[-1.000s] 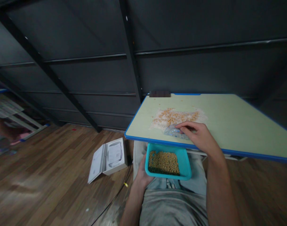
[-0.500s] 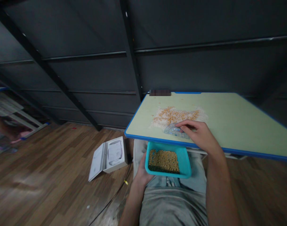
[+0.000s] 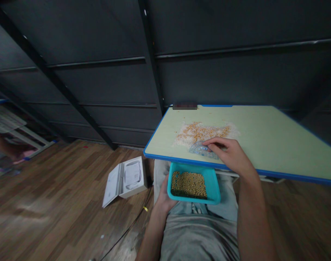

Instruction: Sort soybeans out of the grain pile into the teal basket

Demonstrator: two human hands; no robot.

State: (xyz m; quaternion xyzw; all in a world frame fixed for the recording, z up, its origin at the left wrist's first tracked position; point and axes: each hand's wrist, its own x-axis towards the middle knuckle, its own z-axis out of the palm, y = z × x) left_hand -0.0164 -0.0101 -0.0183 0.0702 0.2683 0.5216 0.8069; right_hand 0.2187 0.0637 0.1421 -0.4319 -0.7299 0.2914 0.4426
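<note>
My left hand (image 3: 166, 197) grips the left side of a turquoise plastic tub (image 3: 214, 188). Its fingers are partly hidden beneath the tub, which rests over my lap just below the table edge. Round tan beans (image 3: 191, 185), probably soybeans, cover much of its bottom. Over the table, my right hand (image 3: 227, 152) has thumb and fingers pinched together on a crumpled clear plastic bag (image 3: 198, 149) with small blue marks. The bag lies near the front edge. Just behind it, orange-yellow beans (image 3: 196, 135) are spread among white grains (image 3: 183, 141) that look like rice.
The pale green table (image 3: 276, 141) has a blue rim and stands against a dark panelled wall (image 3: 236, 76). On the wooden floor to the left sits an open white box (image 3: 133, 177), with a black cable (image 3: 130, 226) nearby. A white rack (image 3: 32, 139) stands far left.
</note>
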